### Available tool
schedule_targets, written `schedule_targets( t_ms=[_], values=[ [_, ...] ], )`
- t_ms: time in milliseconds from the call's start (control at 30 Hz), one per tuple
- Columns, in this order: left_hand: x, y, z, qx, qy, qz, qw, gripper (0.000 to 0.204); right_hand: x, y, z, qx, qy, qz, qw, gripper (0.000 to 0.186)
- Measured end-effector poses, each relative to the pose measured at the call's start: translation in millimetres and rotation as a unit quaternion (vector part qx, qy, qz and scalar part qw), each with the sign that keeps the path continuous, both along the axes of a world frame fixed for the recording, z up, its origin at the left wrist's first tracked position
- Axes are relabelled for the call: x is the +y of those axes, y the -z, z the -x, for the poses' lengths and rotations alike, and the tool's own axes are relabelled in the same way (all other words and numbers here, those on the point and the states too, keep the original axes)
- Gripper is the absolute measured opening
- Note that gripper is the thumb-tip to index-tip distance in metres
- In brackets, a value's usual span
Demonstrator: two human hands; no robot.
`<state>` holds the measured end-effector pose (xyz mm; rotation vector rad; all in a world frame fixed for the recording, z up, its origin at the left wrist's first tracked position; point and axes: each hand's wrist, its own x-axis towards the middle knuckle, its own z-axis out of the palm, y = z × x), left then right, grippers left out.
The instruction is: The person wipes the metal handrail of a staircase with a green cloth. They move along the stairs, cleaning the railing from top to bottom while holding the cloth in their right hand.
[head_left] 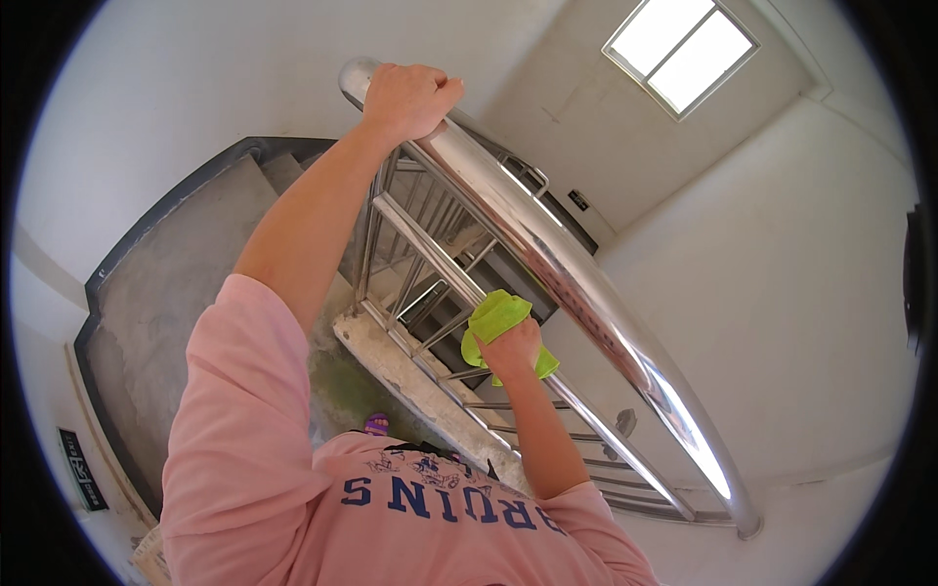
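Observation:
My left hand is closed over the thick, shiny metal handrail near its upper end, the thumb side out of sight. Lower down, my right hand presses a bright green cloth round a thinner metal rail of the balustrade. Part of the cloth hangs out below the fingers. This thinner rail runs beneath the handrail, and several slim bars join it to a lower rail. Where the cloth wraps it, the rail is hidden.
Grey concrete stairs and landing with a dark skirting lie at the left. A worn pale stair edge runs under the balustrade. Purple footwear shows below my shirt. A bright window is set high in the far wall. A dark sign hangs at the left.

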<state>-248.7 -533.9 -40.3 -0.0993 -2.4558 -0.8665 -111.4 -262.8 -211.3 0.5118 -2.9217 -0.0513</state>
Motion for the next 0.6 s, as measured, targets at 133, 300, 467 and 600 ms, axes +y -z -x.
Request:
schedule_targets(
  t_ms=[133, 300, 467, 600],
  values=[
    [-3, 4, 3, -0.015, -0.003, 0.001, 1.0, 0.037, 14, 6, -21, 0.117, 0.002, 0.018, 0.993, 0.042],
    [4, -1, -7, -0.02, 0.004, -0.053, 0.998, 0.036, 19, 11, -23, 0.08, 0.011, 0.043, 0.996, 0.05],
    [1, 2, -2, -0.013, -0.003, -0.024, 1.0, 0.036, 1, 13, 2, 0.083, -0.043, 0.033, 0.995, 0.04],
    [1, -1, -1, -0.007, -0.01, 0.006, 1.0, 0.037, -20, 18, 26, 0.005, -0.046, 0.012, 0.999, 0.035]
  ],
)
